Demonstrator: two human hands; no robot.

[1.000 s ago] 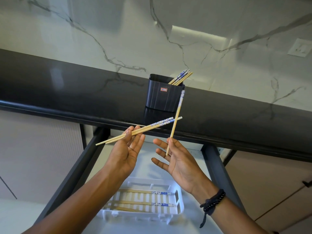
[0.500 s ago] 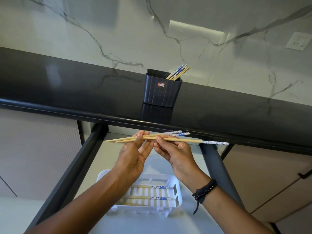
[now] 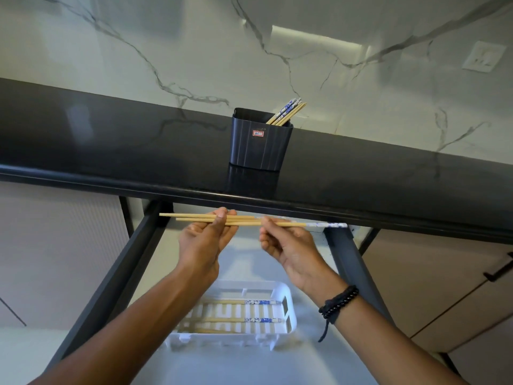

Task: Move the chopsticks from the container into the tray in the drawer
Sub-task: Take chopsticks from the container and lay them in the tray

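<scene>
The left hand is raised in front of the counter edge, with the forearm coming up from the lower left. Its palm faces to the right, and the thumb presses three chopsticks against the fingers, so it pinches them near their plain ends. The chopsticks lie almost level, with the long axis running left to right. The bare wooden tips point left and the blue-and-white patterned ends point right. They are not even: one reaches further right than the other two.

The right hand is just beside the left one, with the palm turned up and a dark bead bracelet on the wrist. Its thumb and fingertips pinch the longest-reaching chopstick near the middle.

Below both hands, the white tray sits in the open drawer and holds chopsticks lying left to right, patterned ends right. On the counter behind stands the black container, with more chopsticks leaning up to the right.
</scene>
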